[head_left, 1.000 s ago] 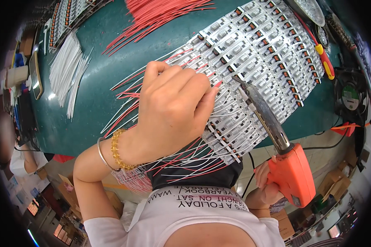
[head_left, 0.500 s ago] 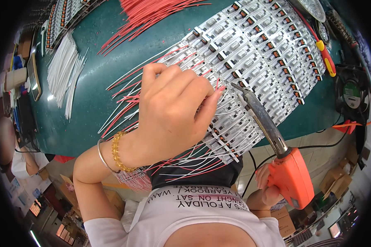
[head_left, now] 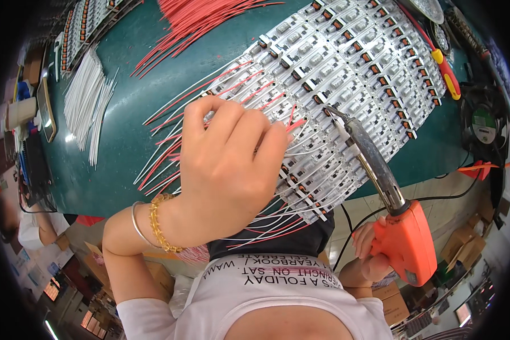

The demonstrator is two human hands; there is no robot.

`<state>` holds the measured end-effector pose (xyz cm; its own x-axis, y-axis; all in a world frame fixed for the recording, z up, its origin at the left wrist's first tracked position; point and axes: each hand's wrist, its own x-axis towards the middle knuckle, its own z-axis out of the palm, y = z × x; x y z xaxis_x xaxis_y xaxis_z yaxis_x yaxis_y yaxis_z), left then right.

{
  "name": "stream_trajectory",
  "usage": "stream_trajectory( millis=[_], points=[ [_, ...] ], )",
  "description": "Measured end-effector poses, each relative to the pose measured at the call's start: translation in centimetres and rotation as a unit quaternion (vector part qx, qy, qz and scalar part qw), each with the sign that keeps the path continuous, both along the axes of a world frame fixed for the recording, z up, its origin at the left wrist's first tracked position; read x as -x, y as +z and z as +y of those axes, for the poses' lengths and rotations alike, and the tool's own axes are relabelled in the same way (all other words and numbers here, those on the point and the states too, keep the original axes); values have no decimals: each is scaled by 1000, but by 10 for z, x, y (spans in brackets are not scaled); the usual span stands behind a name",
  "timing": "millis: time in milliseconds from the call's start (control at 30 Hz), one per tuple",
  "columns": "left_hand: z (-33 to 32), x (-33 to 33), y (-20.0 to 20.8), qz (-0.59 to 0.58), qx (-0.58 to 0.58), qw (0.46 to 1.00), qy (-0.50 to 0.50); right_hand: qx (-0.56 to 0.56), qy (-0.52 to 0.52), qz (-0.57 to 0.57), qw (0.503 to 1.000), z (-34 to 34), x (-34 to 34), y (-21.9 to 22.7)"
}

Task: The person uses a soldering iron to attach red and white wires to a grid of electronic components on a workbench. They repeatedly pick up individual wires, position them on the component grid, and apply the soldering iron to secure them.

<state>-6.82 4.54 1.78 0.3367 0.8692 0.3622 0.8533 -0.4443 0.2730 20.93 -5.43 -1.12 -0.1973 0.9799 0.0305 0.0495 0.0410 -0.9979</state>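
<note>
My left hand (head_left: 226,164) is closed over the near left part of a panel of small circuit boards (head_left: 351,79). A red wire (head_left: 296,126) sticks out at its fingertips; the rest of that wire is hidden by the hand. My right hand (head_left: 371,252) grips the orange handle of a soldering gun (head_left: 412,243). Its dark, slanted barrel reaches up over the panel, and the thin tip is close above the boards, right of my left fingertips. Several red and white wires (head_left: 173,150) run from the panel's left edge past my left hand.
On the green table (head_left: 124,107) lie a bundle of white wires (head_left: 85,105) and a pile of red wires (head_left: 195,25). More board panels (head_left: 88,28) stand far left. A red and yellow screwdriver (head_left: 447,73) and a small black fan (head_left: 484,124) are at the right.
My left hand has moved a little left and nearer to me. The panel has slid slightly left. The soldering gun has shifted slightly right, its tip now a bit higher in view.
</note>
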Motion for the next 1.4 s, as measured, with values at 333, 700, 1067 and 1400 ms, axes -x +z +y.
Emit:
stream_trajectory(
  millis=[333, 700, 1067, 1400],
  points=[
    [-1, -1, 1, 47, 1, 999, -1, 47, -34, 16, 998, 6, 14, 11],
    [6, 3, 2, -54, 29, 998, -6, 85, -60, 34, 994, 5, 21, 14],
    [7, 4, 1, -72, 43, 996, -8, 99, -63, 2, 993, 7, 25, 19],
    [7, 4, 1, -112, 50, 992, 6, 90, -43, 4, 995, 7, 19, 13]
  ],
)
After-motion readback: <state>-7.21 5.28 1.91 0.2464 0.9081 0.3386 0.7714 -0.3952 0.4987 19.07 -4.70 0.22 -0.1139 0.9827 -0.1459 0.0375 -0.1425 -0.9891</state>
